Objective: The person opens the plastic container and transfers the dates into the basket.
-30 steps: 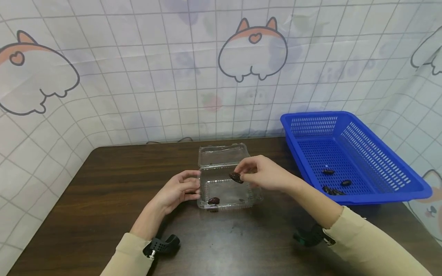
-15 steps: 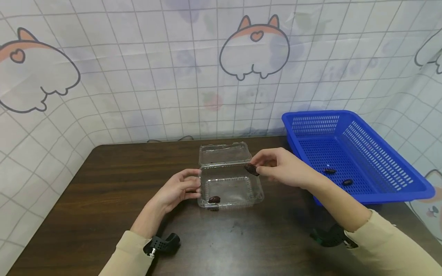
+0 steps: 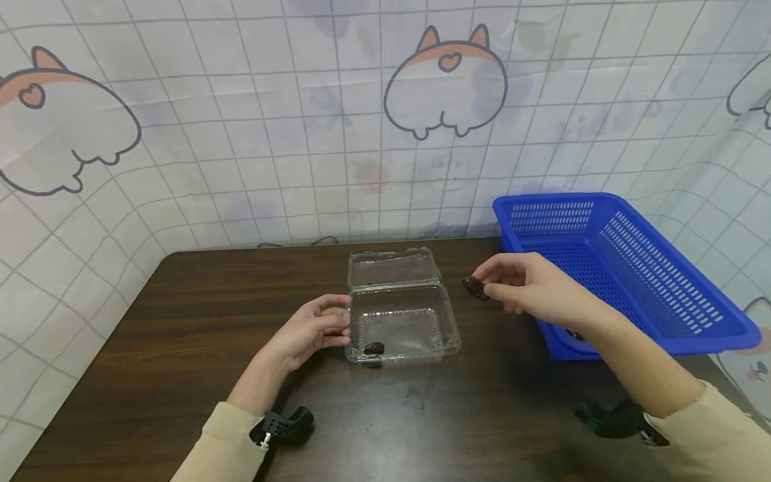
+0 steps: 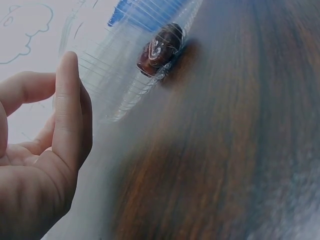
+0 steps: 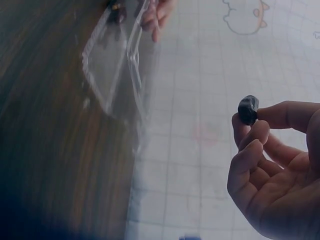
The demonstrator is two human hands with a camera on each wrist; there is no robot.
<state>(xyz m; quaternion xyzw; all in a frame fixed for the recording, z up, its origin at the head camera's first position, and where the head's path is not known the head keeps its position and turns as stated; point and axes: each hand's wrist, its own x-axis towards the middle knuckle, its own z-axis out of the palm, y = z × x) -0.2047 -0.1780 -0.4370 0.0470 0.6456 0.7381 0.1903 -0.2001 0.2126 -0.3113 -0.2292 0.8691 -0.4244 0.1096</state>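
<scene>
Between the thumb and fingers of my right hand point(image 3: 530, 284) is pinched a dark, wrinkled date point(image 3: 476, 287). That hand is held up between the clear plastic box and the blue basket. My left hand point(image 3: 313, 331) rests its fingers against the left side of the clear plastic box point(image 3: 403, 328), whose lid point(image 3: 394, 269) lies folded back. Inside the box, at the front left corner, lies another date point(image 3: 374, 348), glossy and reddish brown in the left wrist view.
At the right stands a blue perforated basket point(image 3: 662, 268), partly covered by my right forearm. Dark dates point(image 3: 575, 334) on its floor show only in part. The brown wooden table point(image 3: 181, 321) meets a wall sheet point(image 3: 271, 134) with a grid print.
My right hand has carried its pinched date rightward, from above the box to past its right side. The left hand and the box have stayed in place.
</scene>
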